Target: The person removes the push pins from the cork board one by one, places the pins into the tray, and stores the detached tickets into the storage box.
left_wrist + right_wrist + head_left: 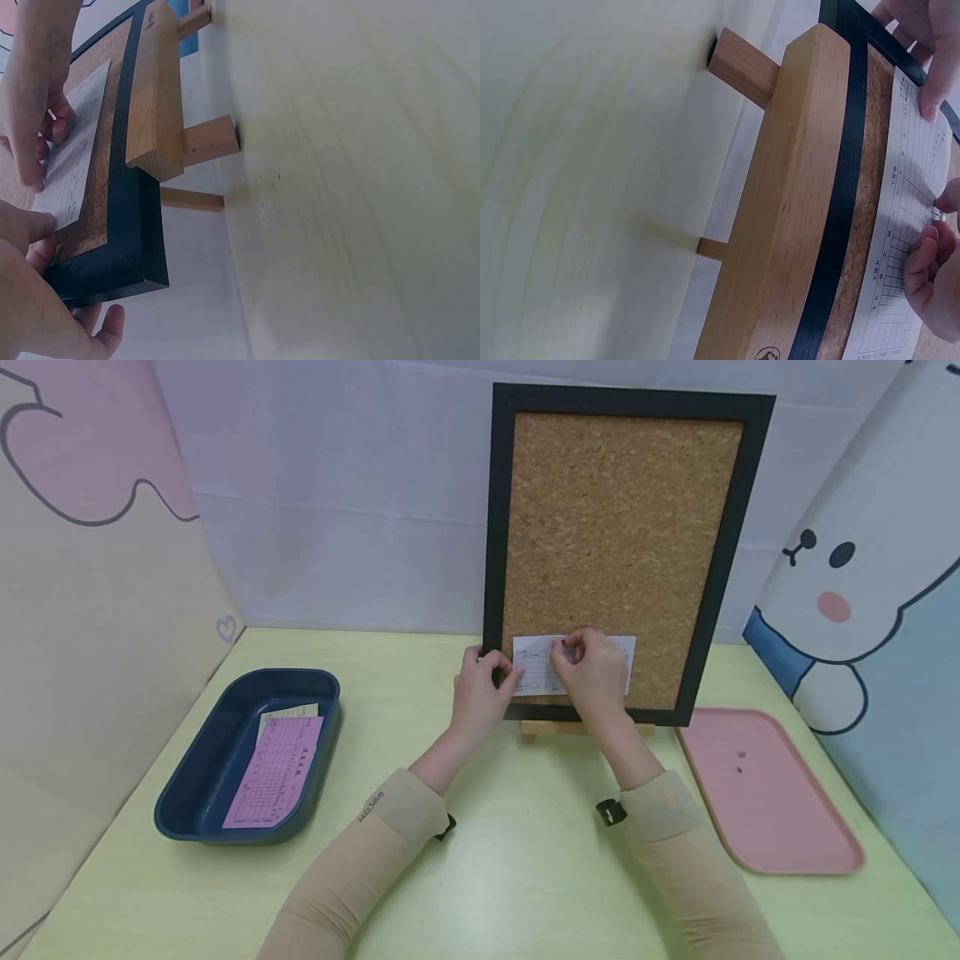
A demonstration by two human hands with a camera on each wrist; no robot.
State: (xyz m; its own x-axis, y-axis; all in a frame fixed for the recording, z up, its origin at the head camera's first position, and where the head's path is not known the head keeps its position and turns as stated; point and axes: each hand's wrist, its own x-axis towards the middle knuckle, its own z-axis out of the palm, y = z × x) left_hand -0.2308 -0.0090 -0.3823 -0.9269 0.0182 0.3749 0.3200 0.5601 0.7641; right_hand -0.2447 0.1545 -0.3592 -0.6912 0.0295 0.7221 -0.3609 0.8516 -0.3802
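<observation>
A white printed paper form [534, 675] lies flat against the lower part of a cork board [611, 527] in a black frame. My left hand [480, 689] is at the form's left end, its thumb and forefinger at the corner. Its other fingers reach behind the frame's edge, as the left wrist view shows. In front of the form's middle, my right hand [596, 675] pinches a small pushpin [938, 215] against the paper. Fingertips hide most of that pin.
The board stands on a wooden easel [156, 105]. At left, a dark blue tray [202, 777] holds a pink form [273, 772] and a pale yellow one [288, 712]. A pink tray [787, 818] at right carries small pins [739, 769].
</observation>
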